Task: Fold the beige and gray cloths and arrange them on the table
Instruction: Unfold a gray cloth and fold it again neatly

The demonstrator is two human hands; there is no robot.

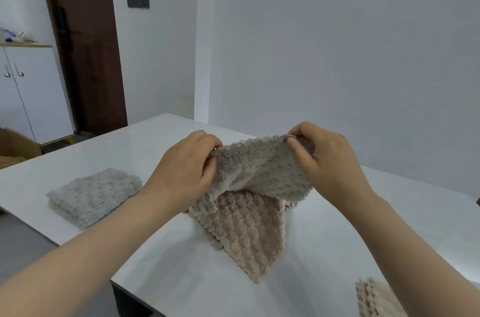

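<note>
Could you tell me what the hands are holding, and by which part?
The left hand and right hand pinch the beige cloth by its two upper corners.

Looks like a plain room in someone's home from my feed. Dark brown door point(83, 57), a white two-door cupboard point(33, 93) with clutter point(15, 36) on top, bare walls point(337, 44), glossy white table point(145, 145).

Bare counter point(155, 140) shows along the far edge, centre left of the frame, and at lower centre. Obstacles: a folded gray cloth point(94, 196) at left; a beige cloth point(246, 225) at centre, hanging from the left hand point(187, 168) and right hand point(327, 160) with its lower corner on the counter; a second beige cloth point(374, 296) at the lower right edge.
</note>
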